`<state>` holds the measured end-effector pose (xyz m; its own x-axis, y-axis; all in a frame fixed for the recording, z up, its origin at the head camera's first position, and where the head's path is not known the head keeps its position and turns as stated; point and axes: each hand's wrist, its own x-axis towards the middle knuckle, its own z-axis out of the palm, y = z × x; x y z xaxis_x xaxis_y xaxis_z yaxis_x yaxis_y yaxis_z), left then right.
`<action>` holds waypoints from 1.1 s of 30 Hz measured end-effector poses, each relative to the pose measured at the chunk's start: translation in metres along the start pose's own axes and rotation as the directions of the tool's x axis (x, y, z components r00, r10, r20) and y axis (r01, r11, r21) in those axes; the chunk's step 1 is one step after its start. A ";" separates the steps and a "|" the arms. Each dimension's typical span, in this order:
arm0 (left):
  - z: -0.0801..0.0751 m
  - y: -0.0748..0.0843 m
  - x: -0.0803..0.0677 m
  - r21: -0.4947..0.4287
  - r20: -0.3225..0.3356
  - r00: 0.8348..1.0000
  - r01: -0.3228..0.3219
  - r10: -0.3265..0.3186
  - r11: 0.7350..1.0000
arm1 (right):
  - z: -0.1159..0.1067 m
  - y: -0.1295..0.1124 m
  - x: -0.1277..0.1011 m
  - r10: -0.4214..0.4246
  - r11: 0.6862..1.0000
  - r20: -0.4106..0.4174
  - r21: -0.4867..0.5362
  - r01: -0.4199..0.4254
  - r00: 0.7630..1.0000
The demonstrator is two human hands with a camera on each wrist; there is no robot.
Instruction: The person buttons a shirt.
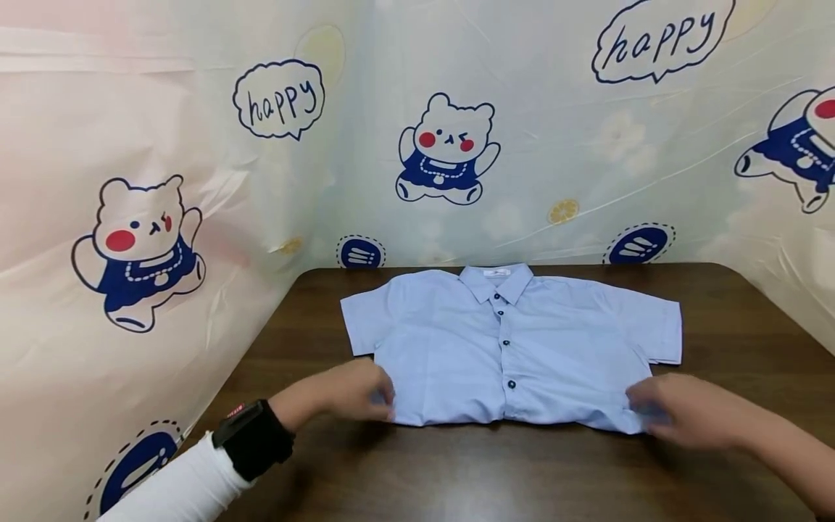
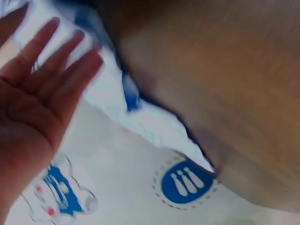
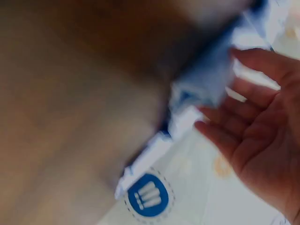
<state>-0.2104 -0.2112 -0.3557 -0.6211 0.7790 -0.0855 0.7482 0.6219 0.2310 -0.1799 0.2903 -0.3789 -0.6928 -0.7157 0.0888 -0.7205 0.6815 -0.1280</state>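
Observation:
A light blue short-sleeved button-up shirt (image 1: 450,348) lies front up on the dark wooden table (image 1: 483,478), collar (image 1: 499,281) at the far side and sleeves spread out. Its near edge runs straight across, with the lower part of the front not showing. My left hand (image 1: 359,388) is at the near left corner of the shirt; in the left wrist view its fingers (image 2: 70,70) are extended beside the fabric. At the near right corner is my right hand (image 1: 691,409), blurred, its fingers loosely bent. The right wrist view has these fingers (image 3: 225,117) right at the shirt's edge.
A pale curtain (image 1: 365,167) printed with bears and "happy" bubbles hangs behind the table and along both sides. Around my left wrist is a black strapped device (image 1: 254,438) over a white sleeve (image 1: 189,482).

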 end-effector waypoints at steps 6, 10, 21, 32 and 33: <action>-0.017 -0.029 0.027 -0.107 -0.063 0.971 0.223 -0.230 0.969 | -0.013 0.010 0.029 0.178 0.982 -0.022 0.058 -0.177 0.984; -0.012 -0.043 0.045 -0.095 0.034 0.948 0.317 -0.315 0.944 | -0.006 0.015 0.047 0.245 0.954 0.139 0.141 -0.264 0.959; 0.004 -0.059 0.064 -0.017 0.144 0.890 0.439 -0.432 0.899 | 0.009 0.038 0.083 0.326 0.890 0.322 0.214 -0.403 0.889; 0.003 -0.066 0.067 -0.014 0.171 0.852 0.504 -0.495 0.863 | 0.008 0.052 0.097 0.342 0.866 0.334 0.252 -0.433 0.878; 0.003 -0.066 0.067 -0.017 0.171 0.852 0.504 -0.494 0.864 | 0.009 0.052 0.097 0.342 0.863 0.335 0.258 -0.434 0.878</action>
<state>-0.3006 -0.1999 -0.3794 -0.8592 0.3703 -0.3530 0.3291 0.9283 0.1728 -0.2845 0.2551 -0.3856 -0.8442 -0.4466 -0.2964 -0.3128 0.8595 -0.4043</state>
